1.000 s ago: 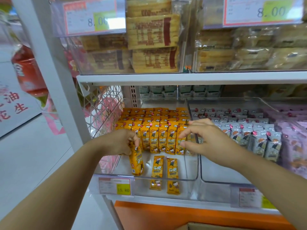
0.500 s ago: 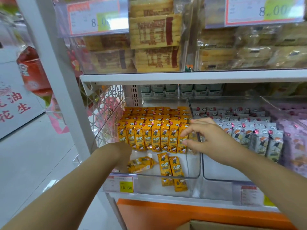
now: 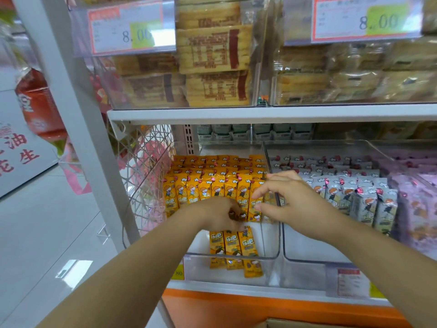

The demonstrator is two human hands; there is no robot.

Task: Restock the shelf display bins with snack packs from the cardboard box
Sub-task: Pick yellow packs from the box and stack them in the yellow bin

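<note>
A clear display bin (image 3: pixel 269 261) on the lower shelf holds rows of upright yellow snack packs (image 3: pixel 203 185). Three more yellow packs (image 3: pixel 233 245) lie flat side by side on the bin floor in front of the rows. My left hand (image 3: pixel 217 216) is inside the bin with its fingers curled down over the top ends of the flat packs, gripping there. My right hand (image 3: pixel 290 197) reaches in from the right, its fingers fairly straight and touching the right end of the front upright row. A corner of the cardboard box (image 3: pixel 307 324) shows at the bottom edge.
The neighbouring clear bin (image 3: pixel 307 254) holds grey-white packs (image 3: pixel 361 197), with pink packs (image 3: pixel 421 209) further right. The shelf above (image 3: pixel 260 112) carries bins of biscuit packs with price tags. A white upright post (image 3: pixel 78 138) stands at left, and an orange base panel (image 3: pixel 260 308) runs below.
My left hand laid its yellow pack flat beside the two lying ones, making three, and moved right over their top ends. My right hand stayed at the row's right end.
</note>
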